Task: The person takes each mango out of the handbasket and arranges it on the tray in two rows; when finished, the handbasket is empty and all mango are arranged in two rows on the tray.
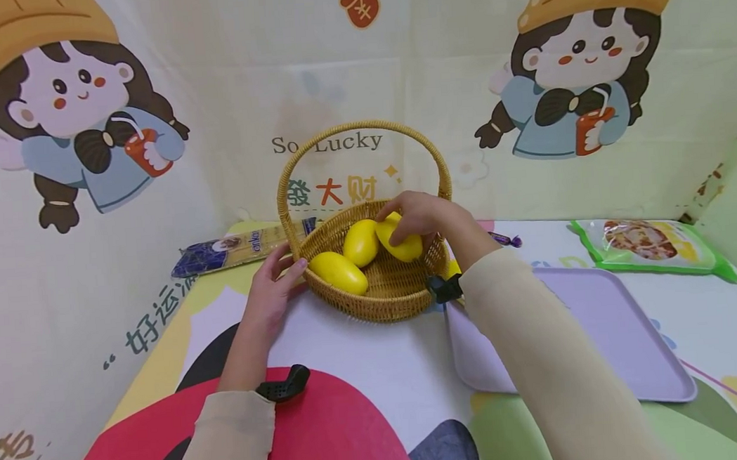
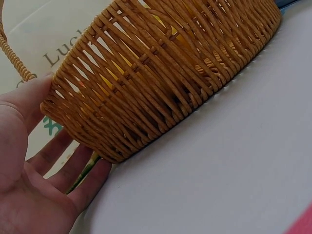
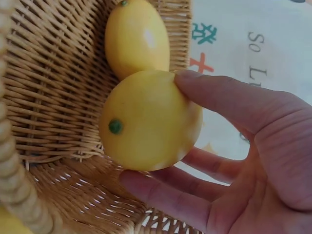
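A wicker basket (image 1: 379, 307) with a tall arched handle stands at the centre. My left hand (image 1: 273, 288) holds its left end, thumb at the rim and fingers against the outer wall (image 2: 141, 92). Over the basket's right side, my right hand (image 1: 425, 216) grips a yellow mango (image 1: 401, 241); in the right wrist view that mango (image 3: 151, 122) shows a green stem spot between thumb and fingers. A second mango (image 1: 361, 243) touches or nearly touches it, and a third mango (image 1: 338, 273) lies at the basket's left.
Right of the basket is a lilac tray (image 1: 602, 328), partly hidden by my right forearm. A yellow thing (image 1: 453, 269) shows beside my wrist. Behind stand a green-edged food packet (image 1: 655, 248) and a small purple-wrapped candy (image 1: 505, 239). A long blue-and-gold packet (image 1: 243, 248) lies back left.
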Demonstrator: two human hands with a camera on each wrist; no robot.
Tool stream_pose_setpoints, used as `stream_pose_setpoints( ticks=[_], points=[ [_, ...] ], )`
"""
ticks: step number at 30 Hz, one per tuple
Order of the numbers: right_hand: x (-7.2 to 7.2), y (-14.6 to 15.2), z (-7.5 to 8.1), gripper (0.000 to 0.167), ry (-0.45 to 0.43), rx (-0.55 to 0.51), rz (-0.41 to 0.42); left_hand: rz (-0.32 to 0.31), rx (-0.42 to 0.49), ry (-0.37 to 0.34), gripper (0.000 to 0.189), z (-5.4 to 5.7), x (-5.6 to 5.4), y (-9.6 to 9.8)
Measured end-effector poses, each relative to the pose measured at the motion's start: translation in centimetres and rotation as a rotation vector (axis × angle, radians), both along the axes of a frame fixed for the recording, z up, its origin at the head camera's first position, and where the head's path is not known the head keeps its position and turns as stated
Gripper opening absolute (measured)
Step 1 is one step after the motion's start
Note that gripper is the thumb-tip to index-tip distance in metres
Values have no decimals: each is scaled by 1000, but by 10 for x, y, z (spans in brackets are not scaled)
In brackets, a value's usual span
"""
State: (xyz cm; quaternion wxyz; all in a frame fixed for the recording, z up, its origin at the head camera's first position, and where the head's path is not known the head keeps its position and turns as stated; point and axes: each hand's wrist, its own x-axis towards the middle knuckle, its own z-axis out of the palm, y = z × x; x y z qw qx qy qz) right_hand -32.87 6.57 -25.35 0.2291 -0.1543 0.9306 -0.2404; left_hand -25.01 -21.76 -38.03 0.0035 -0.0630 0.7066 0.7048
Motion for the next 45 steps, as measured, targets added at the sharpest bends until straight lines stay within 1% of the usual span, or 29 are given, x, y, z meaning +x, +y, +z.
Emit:
stream_pose_setpoints(
  ticks=[4, 6, 10, 13, 26, 35, 39, 45],
  points=[
    [5, 1, 5, 57, 50, -44, 35, 2, -11, -4, 63, 2, 1, -1],
    [8, 1, 7, 57, 70, -63, 51, 3, -2, -4, 62, 2, 2, -1],
    [14, 5, 12, 55, 135, -56, 86, 1, 19, -5, 62, 1, 2, 1],
    [18, 7, 15, 55, 185, -42, 118, 3, 15, -9, 63, 0, 2, 2],
    [36, 22, 26, 55, 252, -37, 206, 8, 0, -3, 62, 1, 2, 3],
    [51, 42, 26, 54, 292, -20, 216, 2, -7, -12, 63, 2, 5, 3],
    [58, 48, 28, 54, 301, -18, 222, 11, -15, -9, 63, 4, 7, 1],
    [65, 61, 32, 53, 319, -4, 235, 5, 10, -6, 64, 3, 6, 2]
  ],
)
